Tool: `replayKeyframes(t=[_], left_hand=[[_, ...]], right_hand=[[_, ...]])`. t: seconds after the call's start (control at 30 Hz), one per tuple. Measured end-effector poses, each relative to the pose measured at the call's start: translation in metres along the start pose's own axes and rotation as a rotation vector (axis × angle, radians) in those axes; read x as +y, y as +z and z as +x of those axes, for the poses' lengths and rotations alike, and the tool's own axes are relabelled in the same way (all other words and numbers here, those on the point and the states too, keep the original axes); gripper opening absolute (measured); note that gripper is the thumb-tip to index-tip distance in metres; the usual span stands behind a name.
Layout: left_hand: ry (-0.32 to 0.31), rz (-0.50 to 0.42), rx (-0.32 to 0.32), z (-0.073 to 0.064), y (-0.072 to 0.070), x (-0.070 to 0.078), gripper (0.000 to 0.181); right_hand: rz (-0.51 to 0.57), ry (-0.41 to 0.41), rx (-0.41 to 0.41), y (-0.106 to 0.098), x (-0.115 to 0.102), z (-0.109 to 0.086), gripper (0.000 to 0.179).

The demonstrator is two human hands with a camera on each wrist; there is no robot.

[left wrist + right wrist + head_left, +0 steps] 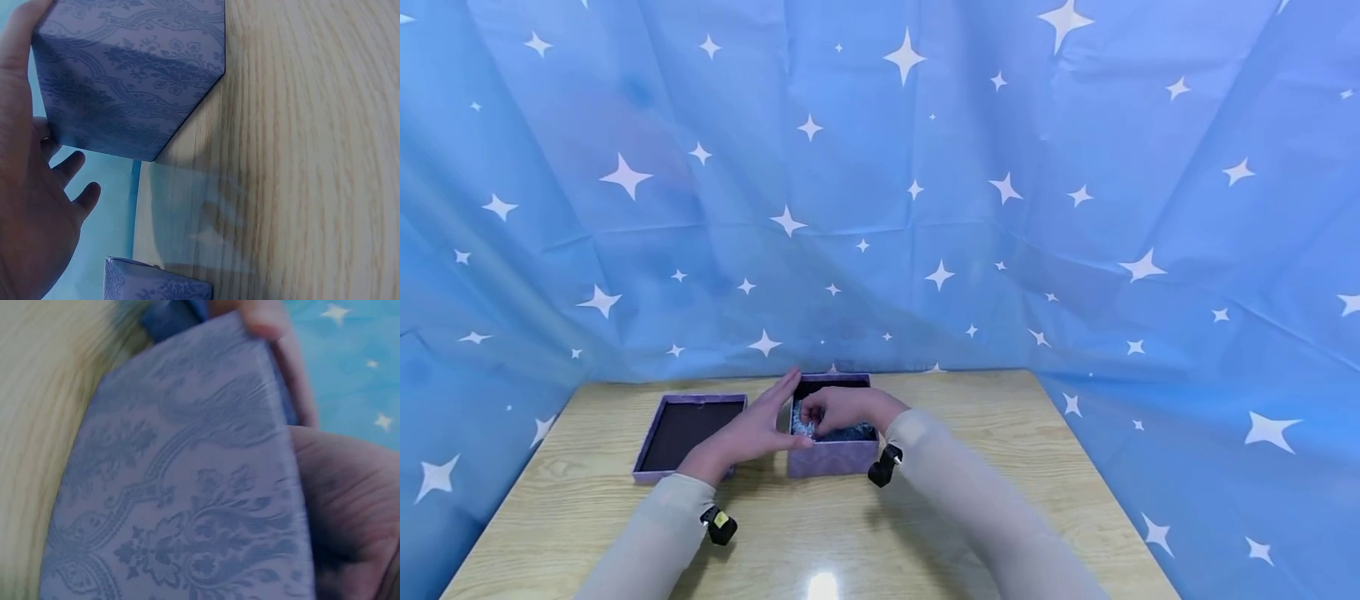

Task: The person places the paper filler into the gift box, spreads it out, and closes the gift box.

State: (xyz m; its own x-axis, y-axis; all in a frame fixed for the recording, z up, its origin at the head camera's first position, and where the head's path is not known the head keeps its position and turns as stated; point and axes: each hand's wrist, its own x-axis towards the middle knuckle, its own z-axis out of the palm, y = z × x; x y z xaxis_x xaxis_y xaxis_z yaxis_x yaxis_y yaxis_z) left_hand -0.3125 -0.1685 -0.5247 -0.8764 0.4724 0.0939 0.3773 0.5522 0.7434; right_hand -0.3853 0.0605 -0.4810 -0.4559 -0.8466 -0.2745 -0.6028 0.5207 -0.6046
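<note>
A purple box (pixel 832 460) with a damask pattern stands on the table, its top uncovered. Small light-blue and whitish pieces (pixel 802 421) lie inside; their kind is too small to tell. My left hand (pixel 748 431) holds the box's left side, thumb at the front edge and a finger at the back corner; other fingers hang free in the left wrist view. My right hand (pixel 842 407) reaches in over the rim, fingers curled down among the pieces. Its fingertips are partly hidden. In the right wrist view the patterned box wall (pixel 175 475) covers much of that hand.
To the left of the box lies its shallow purple lid (pixel 692 425), dark inside facing up, partly behind my left forearm. Wood-grain table (pixel 820 533) extends in front. A blue curtain (pixel 865 167) with white stars hangs close behind the table's far edge and along its sides.
</note>
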Motion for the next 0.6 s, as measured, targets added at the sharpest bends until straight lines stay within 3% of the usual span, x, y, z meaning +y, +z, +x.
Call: replayKeyframes(t=[0.2, 0.37, 0.6], left_hand=[[0.021, 0.010, -0.002, 0.000, 0.003, 0.000, 0.123], [0.016, 0.019, -0.004, 0.000, 0.003, 0.001, 0.123], [0.002, 0.013, -0.004, 0.000, 0.001, -0.001, 0.122]], right_hand=[[-0.107, 0.071, -0.053, 0.010, 0.001, 0.012, 0.011], [-0.178, 0.131, -0.068, 0.014, -0.003, 0.016, 0.024], [-0.166, 0.056, -0.057, 0.004, 0.002, 0.008, 0.030]])
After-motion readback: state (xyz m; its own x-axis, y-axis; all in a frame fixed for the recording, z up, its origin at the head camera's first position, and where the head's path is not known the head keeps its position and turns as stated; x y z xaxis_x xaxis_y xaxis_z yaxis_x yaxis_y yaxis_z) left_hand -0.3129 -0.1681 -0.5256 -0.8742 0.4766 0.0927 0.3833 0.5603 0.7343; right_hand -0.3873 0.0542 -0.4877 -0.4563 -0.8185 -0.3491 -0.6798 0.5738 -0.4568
